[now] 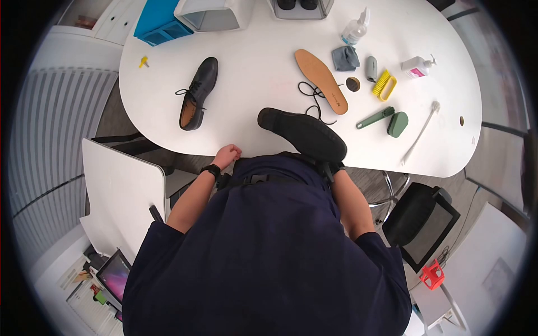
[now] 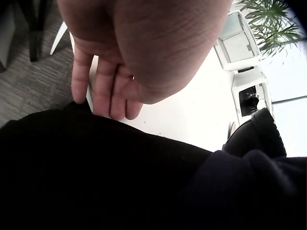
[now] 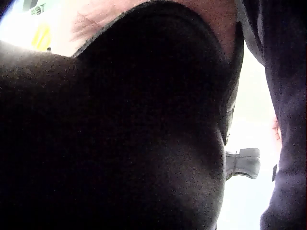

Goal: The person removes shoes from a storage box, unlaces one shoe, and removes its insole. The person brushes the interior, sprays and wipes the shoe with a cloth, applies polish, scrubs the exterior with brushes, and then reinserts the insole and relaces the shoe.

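a white table [image 1: 252, 70] spreads before the person, a tan insole [image 1: 320, 79] on it. the raised black shoe [image 1: 302, 133] is on the insole's near side, sole up; a dark lace [image 1: 316, 103] curls just left of the insole, the laced shoe [image 1: 200, 89] well to its left. nearer than the insole, the left hand [image 1: 227, 157] holds nothing, fingers loosely bent, one parted. the right hand [image 3: 108, 17] is mostly hidden; i cannot tell its fingers' state. the step seems to be holding that shoe sole-up; next calls for a steady grip.

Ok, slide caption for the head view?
Upturned black shoe at a white table, a laced shoe and tan insole lying on it.
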The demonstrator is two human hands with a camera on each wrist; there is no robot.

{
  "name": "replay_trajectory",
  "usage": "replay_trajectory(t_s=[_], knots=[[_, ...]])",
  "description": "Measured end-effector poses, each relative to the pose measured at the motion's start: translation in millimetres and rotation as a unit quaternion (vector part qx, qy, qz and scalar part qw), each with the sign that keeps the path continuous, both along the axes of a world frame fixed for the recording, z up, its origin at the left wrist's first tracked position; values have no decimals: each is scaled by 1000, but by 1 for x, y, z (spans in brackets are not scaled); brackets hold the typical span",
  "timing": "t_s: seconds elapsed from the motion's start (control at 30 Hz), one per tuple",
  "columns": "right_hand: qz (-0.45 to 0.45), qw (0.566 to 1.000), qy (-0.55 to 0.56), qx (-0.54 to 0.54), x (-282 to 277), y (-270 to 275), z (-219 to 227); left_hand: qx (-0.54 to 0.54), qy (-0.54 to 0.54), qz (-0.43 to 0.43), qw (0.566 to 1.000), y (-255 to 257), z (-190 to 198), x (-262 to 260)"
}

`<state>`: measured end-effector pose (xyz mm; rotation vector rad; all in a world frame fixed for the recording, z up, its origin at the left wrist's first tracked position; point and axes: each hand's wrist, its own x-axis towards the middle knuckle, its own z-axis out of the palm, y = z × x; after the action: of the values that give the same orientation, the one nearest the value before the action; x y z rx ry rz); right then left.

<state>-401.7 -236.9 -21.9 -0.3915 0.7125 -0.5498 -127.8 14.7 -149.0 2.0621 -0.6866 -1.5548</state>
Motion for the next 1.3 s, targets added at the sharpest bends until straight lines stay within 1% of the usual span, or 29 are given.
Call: replay_trajectory(t_s=[0.07,0.1,0.13,0.17,0.23,0.27,0.4,0.47,0.5,0.57,0.6,0.63,0.67,0.7,0.73,0.77,0.8,0.87,0.9,0.97,1.0,1.03,1.07,1.13,1.17,1.23,1.3], knots=[[-7,999,-6,34,-3,-2,1,-5,-2,-8,1000,-1,0,0],[-10,999,-9,51,26,-7,-4,1,-11,-18,1000,-6,8,-1],[-13,997,-12,70,21,-9,-3,7,-19,-29,999,-10,15,-3],[-16,996,-14,89,4,-2,1,10,-17,-29,999,-14,21,-5],[-23,992,-19,125,4,0,3,-33,-17,-12,999,-26,33,-10],[-27,989,-21,144,24,-5,-1,-30,-15,-12,999,-33,41,-12],[-41,975,-31,217,27,6,6,-54,-30,-29,998,-64,83,-20],[-32,975,-19,221,35,7,18,-103,-46,-56,992,-76,103,-24],[-21,975,-8,222,41,7,23,-102,-45,-57,992,-80,111,-25],[-20,976,-19,215,52,12,15,-110,-66,-115,985,-89,126,-27],[-18,978,-31,207,56,15,9,-109,-65,-117,985,-91,130,-29],[-9,982,-8,187,58,18,0,-121,-24,-123,985,-93,134,-30],[-11,982,-8,189,62,19,-1,-132,17,-129,983,-95,138,-31],[13,985,24,168,66,20,-2,-130,18,-131,983,-98,148,-35],[37,987,55,147,69,22,-3,-145,67,-113,981,-103,156,-38],[35,987,55,149,74,23,-7,-160,116,-94,976,-106,161,-42],[49,985,58,155,79,23,-12,-159,117,-95,976,-109,160,-44],[79,981,65,163,87,24,-17,-147,74,-68,984,-120,155,-44],[91,983,67,146,89,25,-19,-148,75,-69,984,-124,148,-44],[100,982,90,132,94,27,-22,-154,-61,-122,979,-131,133,-44],[111,980,113,119,94,27,-23,-156,-59,-123,978,-135,128,-44],[109,980,115,118,92,26,-23,-124,-100,-150,976,-139,123,-44],[133,978,115,107,88,26,-26,-91,-140,-176,970,-142,119,-44],[181,973,116,87,78,23,-30,-90,-146,-186,967,-143,91,-39],[179,973,120,88,71,18,-31,-88,-154,-198,964,-143,87,-38],[250,964,63,61,53,5,-33,-91,-148,-186,967,-141,80,-36],[247,964,72,61,39,-11,-12,-94,-141,-176,970,-141,81,-38]])
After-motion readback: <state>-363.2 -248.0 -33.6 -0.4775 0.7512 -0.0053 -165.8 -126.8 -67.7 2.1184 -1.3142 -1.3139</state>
